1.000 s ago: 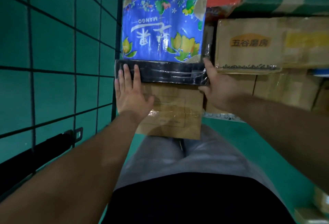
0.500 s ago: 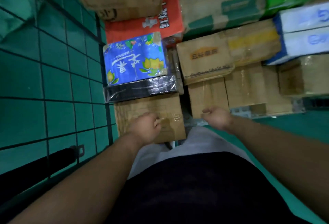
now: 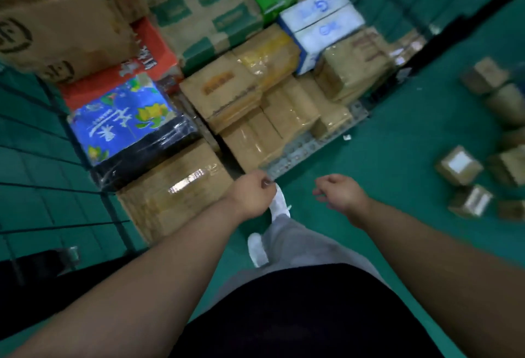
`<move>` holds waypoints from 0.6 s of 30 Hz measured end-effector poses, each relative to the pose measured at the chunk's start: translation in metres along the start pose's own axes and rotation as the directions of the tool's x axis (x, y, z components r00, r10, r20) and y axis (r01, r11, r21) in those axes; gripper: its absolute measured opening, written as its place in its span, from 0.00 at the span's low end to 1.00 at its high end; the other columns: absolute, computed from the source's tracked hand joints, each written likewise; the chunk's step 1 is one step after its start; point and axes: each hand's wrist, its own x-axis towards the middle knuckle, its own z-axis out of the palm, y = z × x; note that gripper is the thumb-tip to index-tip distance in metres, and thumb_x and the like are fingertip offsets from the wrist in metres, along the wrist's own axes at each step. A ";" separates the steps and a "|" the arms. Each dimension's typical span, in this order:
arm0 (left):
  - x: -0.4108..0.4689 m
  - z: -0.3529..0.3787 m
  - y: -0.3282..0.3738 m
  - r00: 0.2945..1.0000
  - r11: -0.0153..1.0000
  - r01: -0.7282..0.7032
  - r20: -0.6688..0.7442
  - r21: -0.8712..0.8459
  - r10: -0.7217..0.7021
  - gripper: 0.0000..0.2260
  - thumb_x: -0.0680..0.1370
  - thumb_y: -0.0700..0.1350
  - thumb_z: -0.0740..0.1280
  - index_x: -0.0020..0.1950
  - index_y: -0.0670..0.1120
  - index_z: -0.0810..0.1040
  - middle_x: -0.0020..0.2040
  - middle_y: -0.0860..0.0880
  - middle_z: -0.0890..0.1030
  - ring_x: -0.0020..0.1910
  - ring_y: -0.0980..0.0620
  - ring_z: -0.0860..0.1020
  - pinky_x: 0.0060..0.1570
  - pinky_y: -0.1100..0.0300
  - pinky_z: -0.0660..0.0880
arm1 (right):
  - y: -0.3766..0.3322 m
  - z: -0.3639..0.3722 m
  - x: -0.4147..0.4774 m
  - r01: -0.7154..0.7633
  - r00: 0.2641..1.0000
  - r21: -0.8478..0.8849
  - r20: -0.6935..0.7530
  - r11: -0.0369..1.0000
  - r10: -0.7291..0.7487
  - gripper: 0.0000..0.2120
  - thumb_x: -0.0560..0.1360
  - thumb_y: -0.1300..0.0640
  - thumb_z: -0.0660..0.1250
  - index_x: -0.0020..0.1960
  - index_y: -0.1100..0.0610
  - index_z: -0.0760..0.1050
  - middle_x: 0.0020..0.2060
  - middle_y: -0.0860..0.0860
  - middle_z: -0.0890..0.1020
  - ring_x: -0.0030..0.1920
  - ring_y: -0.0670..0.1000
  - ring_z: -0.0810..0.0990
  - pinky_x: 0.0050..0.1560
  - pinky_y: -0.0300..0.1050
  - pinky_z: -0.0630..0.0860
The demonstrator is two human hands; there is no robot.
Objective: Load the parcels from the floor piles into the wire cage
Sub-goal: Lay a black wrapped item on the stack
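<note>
Parcels are stacked tight inside the wire cage (image 3: 34, 187) — the blue fruit-print box (image 3: 125, 119) sits by the left mesh wall, with a black film-wrapped parcel (image 3: 147, 156) touching its near edge. A taped brown carton (image 3: 176, 190) is just in front of the blue box, a red box (image 3: 113, 73) is right behind it, plain brown cartons (image 3: 227, 90) are to its right, and a white-and-blue box (image 3: 321, 19) is further right and back. Loose small parcels (image 3: 460, 167) lie on the green floor (image 3: 397, 144), well right of the blue box and outside the cage. The left hand (image 3: 252, 193) hangs front-right of the blue box, just off the brown carton's corner, fingers loosely curled, holding nothing. The right hand (image 3: 341, 193) is further right over the floor — likewise loosely curled and empty. White shoes (image 3: 257, 249) are below the hands. The frame is motion-blurred.
</note>
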 end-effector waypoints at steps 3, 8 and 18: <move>-0.020 0.025 0.037 0.996 0.996 -0.071 0.048 0.050 0.069 0.11 0.81 0.52 0.64 0.57 0.48 0.80 0.52 0.50 0.82 0.53 0.49 0.79 0.56 0.57 0.75 | 0.039 -0.032 -0.033 0.005 0.995 0.043 -0.096 0.999 -0.001 0.09 0.79 0.55 0.63 0.42 0.54 0.78 0.51 0.60 0.85 0.56 0.62 0.83 0.59 0.58 0.80; -0.036 0.053 0.090 0.983 0.977 -0.165 0.104 0.135 0.151 0.12 0.82 0.54 0.63 0.60 0.51 0.80 0.56 0.52 0.82 0.56 0.50 0.79 0.61 0.53 0.76 | 0.081 -0.089 -0.077 0.029 0.980 0.184 -0.200 0.982 0.009 0.07 0.78 0.56 0.63 0.43 0.50 0.79 0.51 0.57 0.86 0.54 0.59 0.84 0.60 0.58 0.80; -0.030 0.151 0.247 0.919 0.891 -0.376 0.226 0.255 0.323 0.09 0.81 0.53 0.63 0.55 0.51 0.80 0.50 0.54 0.82 0.50 0.52 0.80 0.53 0.56 0.77 | 0.176 -0.210 -0.113 0.074 0.926 0.382 -0.370 0.921 0.079 0.07 0.77 0.54 0.64 0.51 0.47 0.80 0.50 0.47 0.85 0.52 0.50 0.84 0.58 0.48 0.80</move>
